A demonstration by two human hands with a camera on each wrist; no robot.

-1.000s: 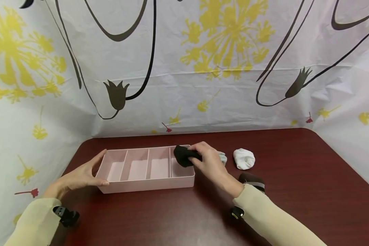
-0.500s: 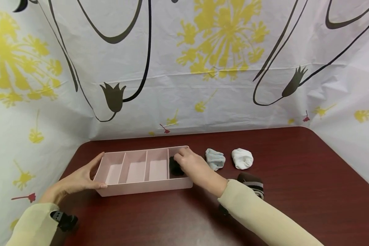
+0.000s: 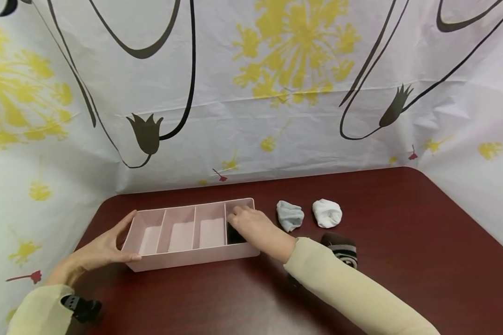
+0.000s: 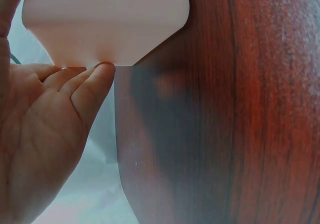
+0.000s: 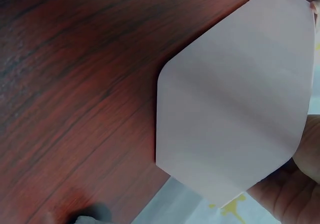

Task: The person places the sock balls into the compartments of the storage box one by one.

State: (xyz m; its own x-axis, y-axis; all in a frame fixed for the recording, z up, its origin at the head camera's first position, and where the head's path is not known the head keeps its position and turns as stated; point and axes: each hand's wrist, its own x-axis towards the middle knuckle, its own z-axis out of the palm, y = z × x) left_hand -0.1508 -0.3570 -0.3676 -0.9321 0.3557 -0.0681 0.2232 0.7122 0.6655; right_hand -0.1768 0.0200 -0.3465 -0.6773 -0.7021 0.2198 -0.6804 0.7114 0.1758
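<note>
A pale pink organizer box (image 3: 193, 261) with a row of compartments sits on the table. My left hand (image 3: 98, 251) holds its left end, thumb at the front corner and fingers at the back one. In the left wrist view, the thumb (image 4: 95, 91) reaches the box's rim. My right hand (image 3: 255, 228) is down in the rightmost compartment, fingers curled on a balled black sock (image 3: 234, 235). That sock is mostly hidden under the hand. In the right wrist view, the end wall (image 5: 230, 99) of the box blocks most of the fingers.
Right of the box lie a balled light grey sock (image 3: 289, 216) and a white one (image 3: 327, 213). A brown striped sock (image 3: 339, 246) lies nearer, partly behind the right sleeve (image 3: 352, 284). A patterned sheet (image 3: 218, 111) stands behind the dark red table (image 3: 184, 302).
The right hand has carried the black sock down into the rightmost compartment. The grey sock has come into full view. The left hand keeps its hold on the box while the view shifts slightly.
</note>
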